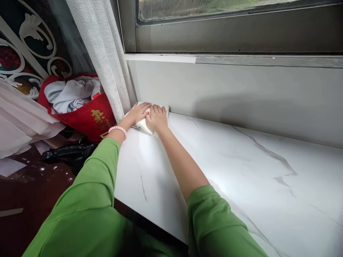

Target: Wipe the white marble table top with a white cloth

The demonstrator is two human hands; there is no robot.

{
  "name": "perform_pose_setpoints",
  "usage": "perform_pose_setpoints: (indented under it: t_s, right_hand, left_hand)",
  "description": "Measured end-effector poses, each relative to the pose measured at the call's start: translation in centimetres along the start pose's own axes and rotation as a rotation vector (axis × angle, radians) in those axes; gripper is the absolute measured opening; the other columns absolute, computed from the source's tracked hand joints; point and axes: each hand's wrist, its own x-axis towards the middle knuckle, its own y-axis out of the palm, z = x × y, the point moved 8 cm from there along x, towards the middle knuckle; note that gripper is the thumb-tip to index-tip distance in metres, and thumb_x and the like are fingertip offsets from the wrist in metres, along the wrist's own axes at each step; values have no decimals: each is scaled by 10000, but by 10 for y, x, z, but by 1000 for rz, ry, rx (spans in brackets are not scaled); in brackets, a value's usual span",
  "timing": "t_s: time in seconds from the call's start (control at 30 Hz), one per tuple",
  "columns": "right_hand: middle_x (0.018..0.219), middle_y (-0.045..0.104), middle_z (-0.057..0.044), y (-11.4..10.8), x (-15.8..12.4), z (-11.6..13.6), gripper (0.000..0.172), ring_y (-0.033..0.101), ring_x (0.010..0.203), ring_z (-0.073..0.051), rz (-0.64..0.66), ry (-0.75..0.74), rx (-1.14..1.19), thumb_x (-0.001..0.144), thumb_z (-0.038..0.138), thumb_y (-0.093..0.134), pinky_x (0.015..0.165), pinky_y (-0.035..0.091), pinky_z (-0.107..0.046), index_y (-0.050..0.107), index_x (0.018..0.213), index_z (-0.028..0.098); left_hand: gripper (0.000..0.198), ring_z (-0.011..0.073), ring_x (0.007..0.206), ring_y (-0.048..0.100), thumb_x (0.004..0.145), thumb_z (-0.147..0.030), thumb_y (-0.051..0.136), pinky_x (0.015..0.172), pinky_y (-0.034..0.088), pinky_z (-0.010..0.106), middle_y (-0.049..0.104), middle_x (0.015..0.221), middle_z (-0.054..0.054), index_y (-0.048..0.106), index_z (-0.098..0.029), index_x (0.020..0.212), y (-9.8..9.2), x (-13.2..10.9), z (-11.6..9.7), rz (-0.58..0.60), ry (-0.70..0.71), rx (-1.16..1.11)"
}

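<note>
As you reach over the marbled white desk (235, 175), your left hand (138, 113) and right hand (157, 118) press flat, side by side, on a white cloth (144, 126) at the far left corner, beside the pale curtain (103, 53).

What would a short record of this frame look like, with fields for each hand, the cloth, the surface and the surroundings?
Left hand: laid on the cloth, pink bracelet at the wrist
Right hand: beside it, also on the cloth
Cloth: whitish, partly covered by both hands
Surface: white tabletop with grey veining; cloth at its far left corner
Behind: pale wall, dark window frame above
Left side: light curtain; red bag holding pale fabric
Sleeves: green
</note>
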Motion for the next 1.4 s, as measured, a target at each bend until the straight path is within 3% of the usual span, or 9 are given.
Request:
perform_pose_setpoints:
  t_s: [0.13, 0.27, 0.73, 0.9, 1.03, 1.17, 1.27, 1.4]
  right_hand:
    - [1501, 359, -206, 3, -5, 0, 575, 275, 1396, -282, 23, 0, -8, 928, 237, 262, 1140, 122, -480, 343, 1431, -32]
    - [1501, 354, -216, -4, -30, 6, 587, 272, 1405, -288, 25, -6, -10, 921, 246, 255, 1133, 125, -504, 342, 1434, -25]
    - [1487, 365, -242, -54, -211, 77, 598, 260, 1405, -349, 42, -150, 9, 909, 249, 315, 1146, 137, -549, 361, 1418, -61]
    - [1497, 346, -243, -63, -248, 84, 608, 247, 1410, -365, 78, -223, 24, 921, 269, 317, 1148, 157, -566, 346, 1427, -66]
    - [1511, 320, -236, -64, -254, 83, 613, 237, 1415, -364, 93, -238, 26, 935, 286, 312, 1148, 171, -571, 323, 1440, -60]
    - [1503, 333, -241, -63, -247, 81, 621, 249, 1411, -362, 104, -253, 14, 931, 295, 336, 1155, 167, -556, 328, 1438, -63]
    - [1500, 341, -244, -60, -230, 70, 629, 253, 1407, -365, 103, -226, 6, 921, 295, 340, 1155, 154, -552, 330, 1435, -67]
    - [1495, 364, -222, -53, -186, 40, 624, 276, 1401, -340, 90, -155, -8, 906, 286, 316, 1152, 156, -527, 345, 1430, -51]
  left_hand:
    - [510, 197, 1424, 245, 962, -282, 267, 1172, 97, 477, 316, 1540, 85, 317, -162, 1456, 3, -4, -1, 5, 1, 7]
    - [522, 198, 1438, 214, 969, -299, 251, 1175, 74, 465, 285, 1554, 88, 292, -154, 1468, 5, -28, -17, 25, 43, 17]
    - [533, 200, 1444, 210, 975, -332, 280, 1195, 55, 441, 292, 1551, 82, 285, -169, 1483, -5, -203, -113, -1, 78, 2]
    - [536, 213, 1449, 195, 972, -295, 279, 1195, 68, 474, 298, 1545, 98, 269, -155, 1489, -7, -240, -142, -27, 39, -1]
    - [540, 223, 1442, 218, 961, -261, 288, 1187, 85, 505, 317, 1535, 115, 270, -134, 1485, -8, -247, -150, -42, 24, -4]
    - [541, 224, 1437, 235, 951, -249, 292, 1182, 89, 508, 326, 1530, 123, 287, -128, 1479, -6, -238, -147, -32, 19, -14]
    - [539, 217, 1438, 231, 949, -253, 290, 1182, 73, 500, 323, 1531, 117, 302, -123, 1472, -4, -218, -141, -23, 1, -24]
    - [534, 195, 1441, 220, 952, -258, 294, 1184, 66, 478, 306, 1542, 88, 306, -135, 1471, 0, -167, -125, -12, -41, -26]
